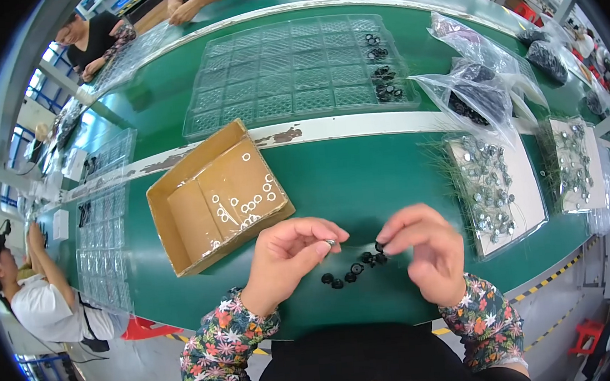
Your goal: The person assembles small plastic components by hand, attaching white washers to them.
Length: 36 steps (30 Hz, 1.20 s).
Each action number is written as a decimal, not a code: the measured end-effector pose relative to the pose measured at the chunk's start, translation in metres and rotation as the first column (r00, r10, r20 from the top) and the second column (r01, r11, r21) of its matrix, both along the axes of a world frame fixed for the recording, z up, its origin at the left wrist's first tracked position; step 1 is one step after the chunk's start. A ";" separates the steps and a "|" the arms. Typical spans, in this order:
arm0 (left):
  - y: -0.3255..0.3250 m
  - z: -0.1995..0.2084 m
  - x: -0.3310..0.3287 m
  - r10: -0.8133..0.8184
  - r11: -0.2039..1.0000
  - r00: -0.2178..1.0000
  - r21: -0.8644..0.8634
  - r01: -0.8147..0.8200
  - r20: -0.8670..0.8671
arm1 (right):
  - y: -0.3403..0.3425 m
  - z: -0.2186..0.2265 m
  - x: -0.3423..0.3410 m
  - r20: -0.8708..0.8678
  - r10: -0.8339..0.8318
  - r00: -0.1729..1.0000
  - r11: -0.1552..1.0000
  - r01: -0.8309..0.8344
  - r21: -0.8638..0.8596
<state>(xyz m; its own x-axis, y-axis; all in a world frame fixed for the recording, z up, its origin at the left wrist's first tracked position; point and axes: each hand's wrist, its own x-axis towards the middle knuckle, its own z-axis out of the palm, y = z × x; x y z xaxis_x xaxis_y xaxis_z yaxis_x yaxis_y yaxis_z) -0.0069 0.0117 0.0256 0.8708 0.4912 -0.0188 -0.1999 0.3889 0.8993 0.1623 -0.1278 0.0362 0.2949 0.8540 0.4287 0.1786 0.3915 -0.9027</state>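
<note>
Between the thumb and forefinger of my left hand is a small silvery round part. My right hand is closed at its fingertips on a small black round part, just above a loose group of similar black round parts on the green table. Some of that group lies directly under my right fingers. To the left of my left hand stands an open cardboard box with several thin white rings scattered over its bottom.
A clear compartment tray lies beyond the white ledge, with black parts in its right column. At right are a bag of black parts and two boards of wired silvery discs. Co-workers sit at left.
</note>
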 end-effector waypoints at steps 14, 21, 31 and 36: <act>-0.015 -0.002 0.007 0.080 0.947 0.997 0.312 -0.078 0.007 | 0.013 -0.010 -0.024 0.200 -0.148 0.969 0.979 0.173 -0.112; -0.019 -0.005 0.006 0.097 0.986 0.995 0.139 -0.095 -0.013 | 0.017 -0.004 -0.020 0.678 -0.364 0.639 0.930 0.295 0.221; -0.015 -0.007 0.009 0.021 0.981 1.000 -0.190 -0.023 -0.013 | 0.017 0.008 -0.024 0.683 -0.394 0.614 0.914 0.339 0.222; -0.015 -0.010 0.008 0.005 0.986 1.000 -0.166 -0.005 -0.002 | 0.016 0.005 -0.021 0.666 -0.360 0.654 0.930 0.310 0.199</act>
<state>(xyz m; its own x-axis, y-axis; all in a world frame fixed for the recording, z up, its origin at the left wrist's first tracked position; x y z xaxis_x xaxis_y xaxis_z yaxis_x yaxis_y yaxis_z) 0.0009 -0.0033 0.0160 0.8684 0.4853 -0.1014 -0.2010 0.5316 0.8228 0.1408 -0.1120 0.0409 0.1613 0.7207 0.6742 0.8614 0.2306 -0.4526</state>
